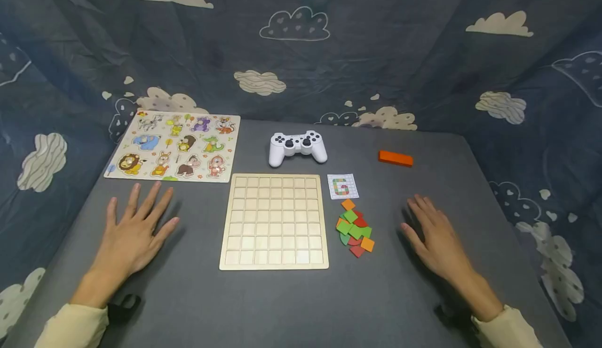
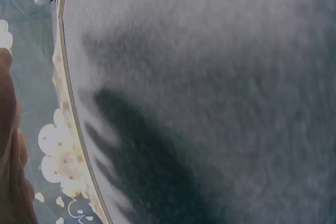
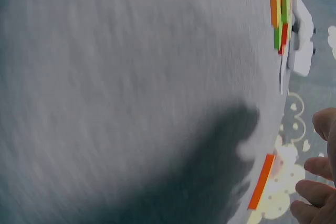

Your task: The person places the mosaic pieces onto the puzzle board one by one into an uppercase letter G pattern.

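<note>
My left hand (image 1: 130, 241), fingers spread and straight, hovers over the grey table just below an animal puzzle board (image 1: 175, 147). On the other side my right hand (image 1: 439, 243) has its fingers extended and holds nothing; its shadow falls on the table beneath. Between the hands lies a wooden grid board (image 1: 275, 222) with bare square cells. Right of that board is a loose pile of coloured tiles (image 1: 355, 230) in green, orange and red, nearer to the right hand. A small pattern card (image 1: 343, 186) showing a coloured G-like shape lies above the pile.
A white game controller (image 1: 298, 147) sits behind the grid board. To the right rests an orange block (image 1: 395, 158), in front of the right hand's fingertips. Dark cloth with cloud prints (image 1: 291, 55) hangs along the table's back and sides.
</note>
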Demonstrator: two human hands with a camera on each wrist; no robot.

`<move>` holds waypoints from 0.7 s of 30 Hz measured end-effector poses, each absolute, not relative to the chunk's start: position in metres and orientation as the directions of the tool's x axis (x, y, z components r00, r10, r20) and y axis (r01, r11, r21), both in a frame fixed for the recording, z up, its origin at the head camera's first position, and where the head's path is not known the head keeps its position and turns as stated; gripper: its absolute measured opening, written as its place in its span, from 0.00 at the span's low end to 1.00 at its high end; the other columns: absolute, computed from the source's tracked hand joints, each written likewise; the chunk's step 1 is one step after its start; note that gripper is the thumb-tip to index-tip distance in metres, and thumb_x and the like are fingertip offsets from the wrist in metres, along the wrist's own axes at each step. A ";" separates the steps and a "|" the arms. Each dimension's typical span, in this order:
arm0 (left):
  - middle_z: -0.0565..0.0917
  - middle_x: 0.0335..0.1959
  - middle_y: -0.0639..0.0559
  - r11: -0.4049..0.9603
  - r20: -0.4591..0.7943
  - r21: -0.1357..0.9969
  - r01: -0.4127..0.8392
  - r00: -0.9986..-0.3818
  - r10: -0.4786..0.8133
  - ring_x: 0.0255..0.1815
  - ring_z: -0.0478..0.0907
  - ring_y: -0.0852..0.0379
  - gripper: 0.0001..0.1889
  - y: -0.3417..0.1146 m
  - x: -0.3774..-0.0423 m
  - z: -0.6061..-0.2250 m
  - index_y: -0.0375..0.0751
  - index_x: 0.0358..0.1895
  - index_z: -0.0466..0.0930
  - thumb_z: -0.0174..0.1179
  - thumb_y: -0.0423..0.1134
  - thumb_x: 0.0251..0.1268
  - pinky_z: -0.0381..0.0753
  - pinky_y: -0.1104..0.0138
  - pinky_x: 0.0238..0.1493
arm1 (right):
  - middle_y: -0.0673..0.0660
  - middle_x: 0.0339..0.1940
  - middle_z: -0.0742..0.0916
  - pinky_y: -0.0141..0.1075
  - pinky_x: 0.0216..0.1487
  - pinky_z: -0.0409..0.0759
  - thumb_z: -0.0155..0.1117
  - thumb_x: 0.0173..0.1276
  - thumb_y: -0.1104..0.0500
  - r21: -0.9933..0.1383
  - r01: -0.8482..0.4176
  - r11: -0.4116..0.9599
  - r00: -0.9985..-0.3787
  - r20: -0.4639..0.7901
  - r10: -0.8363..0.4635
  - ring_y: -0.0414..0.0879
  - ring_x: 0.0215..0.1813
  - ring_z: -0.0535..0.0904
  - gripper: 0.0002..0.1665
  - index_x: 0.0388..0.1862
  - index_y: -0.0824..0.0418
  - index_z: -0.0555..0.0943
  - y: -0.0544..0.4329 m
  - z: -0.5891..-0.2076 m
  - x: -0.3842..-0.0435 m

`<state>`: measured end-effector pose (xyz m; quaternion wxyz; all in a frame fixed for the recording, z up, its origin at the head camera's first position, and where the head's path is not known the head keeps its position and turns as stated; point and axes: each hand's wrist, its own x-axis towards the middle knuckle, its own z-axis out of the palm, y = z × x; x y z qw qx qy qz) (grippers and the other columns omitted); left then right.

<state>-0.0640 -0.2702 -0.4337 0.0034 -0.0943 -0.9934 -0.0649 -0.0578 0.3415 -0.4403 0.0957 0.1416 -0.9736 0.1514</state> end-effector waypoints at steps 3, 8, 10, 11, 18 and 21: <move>0.39 0.84 0.50 0.969 0.025 0.142 0.203 -0.979 0.201 0.83 0.31 0.38 0.39 -0.266 -0.064 -0.435 0.59 0.83 0.38 0.41 0.65 0.77 0.26 0.32 0.73 | 0.69 0.76 0.69 0.67 0.72 0.57 0.64 0.72 0.53 -0.281 -0.315 0.907 -0.941 0.221 -0.258 0.67 0.78 0.59 0.37 0.75 0.66 0.66 0.334 -0.441 -0.053; 0.43 0.84 0.48 0.956 0.040 0.174 0.235 -0.972 0.231 0.83 0.35 0.37 0.40 -0.257 -0.066 -0.438 0.59 0.83 0.40 0.44 0.65 0.75 0.29 0.32 0.73 | 0.64 0.74 0.73 0.67 0.69 0.61 0.66 0.71 0.52 -0.289 -0.320 0.902 -0.942 0.201 -0.270 0.66 0.75 0.64 0.36 0.75 0.59 0.69 0.321 -0.443 -0.048; 0.45 0.84 0.48 0.950 0.043 0.187 0.249 -0.968 0.246 0.83 0.36 0.36 0.40 -0.252 -0.066 -0.439 0.58 0.83 0.42 0.45 0.66 0.75 0.31 0.31 0.73 | 0.63 0.73 0.75 0.67 0.67 0.62 0.66 0.71 0.52 -0.290 -0.324 0.900 -0.941 0.193 -0.277 0.66 0.73 0.66 0.36 0.74 0.57 0.70 0.316 -0.443 -0.047; 0.46 0.84 0.48 0.947 0.042 0.195 0.255 -0.967 0.252 0.83 0.37 0.36 0.41 -0.249 -0.067 -0.440 0.58 0.82 0.43 0.45 0.66 0.74 0.32 0.32 0.73 | 0.63 0.72 0.76 0.66 0.67 0.63 0.67 0.70 0.51 -0.291 -0.327 0.899 -0.941 0.188 -0.282 0.66 0.73 0.67 0.35 0.74 0.57 0.70 0.314 -0.444 -0.046; 0.48 0.83 0.47 0.927 0.005 0.239 0.290 -0.955 0.298 0.83 0.38 0.36 0.45 -0.233 -0.068 -0.446 0.58 0.82 0.45 0.49 0.71 0.68 0.32 0.33 0.74 | 0.59 0.69 0.79 0.64 0.65 0.67 0.69 0.69 0.51 -0.299 -0.378 0.876 -0.924 0.178 -0.339 0.61 0.70 0.70 0.34 0.72 0.55 0.73 0.299 -0.447 -0.043; 0.47 0.84 0.47 0.911 -0.021 0.285 0.296 -0.949 0.315 0.83 0.38 0.35 0.46 -0.227 -0.068 -0.447 0.58 0.82 0.45 0.51 0.71 0.67 0.33 0.32 0.74 | 0.57 0.67 0.80 0.63 0.65 0.68 0.70 0.68 0.52 -0.307 -0.407 0.860 -0.912 0.190 -0.363 0.58 0.69 0.72 0.33 0.71 0.54 0.74 0.293 -0.448 -0.043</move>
